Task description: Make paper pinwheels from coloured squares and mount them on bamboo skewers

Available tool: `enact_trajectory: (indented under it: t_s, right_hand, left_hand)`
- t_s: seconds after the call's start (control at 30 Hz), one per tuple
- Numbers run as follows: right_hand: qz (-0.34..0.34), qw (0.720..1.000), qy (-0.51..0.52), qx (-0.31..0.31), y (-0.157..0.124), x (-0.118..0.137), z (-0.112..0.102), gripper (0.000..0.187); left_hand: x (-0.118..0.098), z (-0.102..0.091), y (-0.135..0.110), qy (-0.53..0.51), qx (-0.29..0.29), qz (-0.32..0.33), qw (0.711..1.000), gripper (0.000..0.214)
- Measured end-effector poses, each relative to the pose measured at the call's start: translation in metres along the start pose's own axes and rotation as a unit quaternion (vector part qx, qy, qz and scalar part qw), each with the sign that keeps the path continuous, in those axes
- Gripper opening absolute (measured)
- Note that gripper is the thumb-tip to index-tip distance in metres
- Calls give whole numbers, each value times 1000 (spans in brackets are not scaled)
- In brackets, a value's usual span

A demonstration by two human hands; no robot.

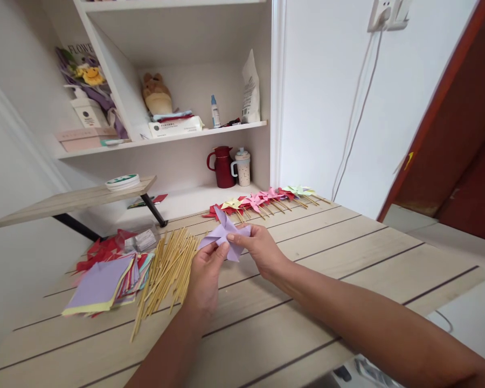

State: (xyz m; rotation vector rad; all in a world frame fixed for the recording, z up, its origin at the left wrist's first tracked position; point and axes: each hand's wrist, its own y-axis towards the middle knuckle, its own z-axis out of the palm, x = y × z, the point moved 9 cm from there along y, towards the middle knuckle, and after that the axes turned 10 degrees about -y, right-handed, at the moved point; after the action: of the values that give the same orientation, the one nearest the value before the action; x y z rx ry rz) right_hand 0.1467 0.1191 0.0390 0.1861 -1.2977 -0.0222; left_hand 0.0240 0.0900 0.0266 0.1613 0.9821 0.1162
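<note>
A purple paper pinwheel [223, 230] is held between both hands above the table, its folded points spread out. My left hand [208, 269] pinches its lower left side with thumb and fingers. On its right side, my right hand [258, 247] is closed on the paper, with the thumb near the centre. The undersides of the fingers are hidden behind the paper. Left of my left hand lies a pile of thin wooden sticks [165, 269]. Beyond them is a stack of coloured paper squares [99, 283], a purple one on top.
Finished pinwheels on sticks [254, 202] lie in a row along the table's back edge. Red material [105, 250] and a clear packet [143, 240] sit behind the squares. A small raised shelf [76, 199] carries a white roll [122, 182]. A red jug [223, 167] and a cup [242, 167] stand behind.
</note>
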Motion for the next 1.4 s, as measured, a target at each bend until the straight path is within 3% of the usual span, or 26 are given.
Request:
enact_trajectory:
  t_s: [0.23, 0.87, 1.03, 1.1, 1.2, 1.3, 1.4]
  right_hand:
    - [9, 1000, -4, -5, -3, -2, 2, 31]
    - [28, 1000, -10, 0, -10, -14, 9, 31]
    - [11, 999, -33, 37, -7, -15, 9, 32]
    - [-13, 997, -53, 51, -4, -12, 7, 35]
    - [-107, 982, -124, 89, -3, 2, 7, 42]
    - [-215, 944, -228, 104, -7, 16, 10, 45]
    - [-277, 905, -305, 104, -12, 22, 14, 43]
  left_hand:
    - [-2, -15, 1, 13, -73, 13, 997, 37]
    - [-8, -20, -1, 14, -117, 10, 993, 38]
    - [-10, -31, 0, 11, -155, -5, 988, 36]
    - [-11, -36, 2, -2, -166, -15, 986, 31]
    - [-12, -44, 5, -36, -176, -33, 983, 25]
    - [-13, -50, 8, -61, -175, -49, 981, 23]
    - [-15, -53, 11, -81, -164, -52, 982, 23]
